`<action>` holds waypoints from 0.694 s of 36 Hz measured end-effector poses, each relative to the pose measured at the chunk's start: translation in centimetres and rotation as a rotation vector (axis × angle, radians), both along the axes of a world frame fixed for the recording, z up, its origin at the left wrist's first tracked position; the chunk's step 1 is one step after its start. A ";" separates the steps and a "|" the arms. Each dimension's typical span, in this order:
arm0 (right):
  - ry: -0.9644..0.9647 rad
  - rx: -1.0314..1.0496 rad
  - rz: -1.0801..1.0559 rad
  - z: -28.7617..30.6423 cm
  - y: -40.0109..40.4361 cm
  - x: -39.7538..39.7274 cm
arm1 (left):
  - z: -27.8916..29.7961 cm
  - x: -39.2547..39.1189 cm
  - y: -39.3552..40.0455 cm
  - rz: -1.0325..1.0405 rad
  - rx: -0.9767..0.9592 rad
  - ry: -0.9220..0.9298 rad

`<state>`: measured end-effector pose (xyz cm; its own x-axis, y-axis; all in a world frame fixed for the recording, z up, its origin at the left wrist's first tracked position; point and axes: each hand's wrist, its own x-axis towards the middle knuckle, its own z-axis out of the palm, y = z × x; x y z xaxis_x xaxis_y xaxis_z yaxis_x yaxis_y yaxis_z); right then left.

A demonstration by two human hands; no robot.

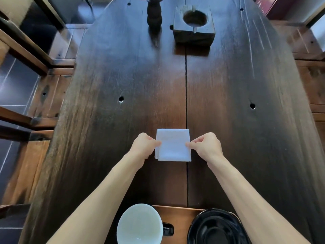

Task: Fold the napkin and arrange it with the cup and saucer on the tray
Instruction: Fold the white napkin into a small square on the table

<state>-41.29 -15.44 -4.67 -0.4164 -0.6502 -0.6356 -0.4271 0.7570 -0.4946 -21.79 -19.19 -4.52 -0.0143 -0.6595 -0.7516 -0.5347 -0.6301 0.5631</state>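
A white napkin (pixel 173 145), folded into a small square, lies flat on the dark wooden table (pixel 109 120). My left hand (pixel 143 147) pinches its left edge and my right hand (pixel 206 147) pinches its right edge. Close to me, at the bottom of the view, a brown wooden tray (pixel 177 216) carries a cup (pixel 139 224) with a pale inside and a dark handle on the left, and a black saucer (pixel 216 228) on the right. My forearms pass on either side of the tray.
At the table's far end stand a dark turned wooden piece (pixel 154 14) and a square wooden block with a round hollow (pixel 194 25). Wooden chairs or benches (pixel 44 95) line both long sides of the table.
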 end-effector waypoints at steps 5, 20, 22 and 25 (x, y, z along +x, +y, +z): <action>-0.116 -0.067 -0.055 0.7 1.0 -0.1 | 0.7 0.6 0.4 0.051 0.024 0.111; -0.283 -0.209 -0.132 8.8 7.2 -1.4 | 7.0 1.4 6.1 0.079 0.039 0.399; -0.300 -0.216 -0.122 9.4 8.6 -1.5 | 7.5 1.4 7.5 0.085 0.041 0.420; -0.334 -0.226 -0.129 10.0 11.0 -1.7 | 8.2 1.2 9.9 0.046 0.006 0.360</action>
<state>-43.00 -4.49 5.32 -0.2984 -0.7449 -0.5967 -0.1243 0.6502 -0.7495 -20.60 -9.26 3.73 -0.2491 -0.6614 -0.7074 -0.2737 -0.6526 0.7065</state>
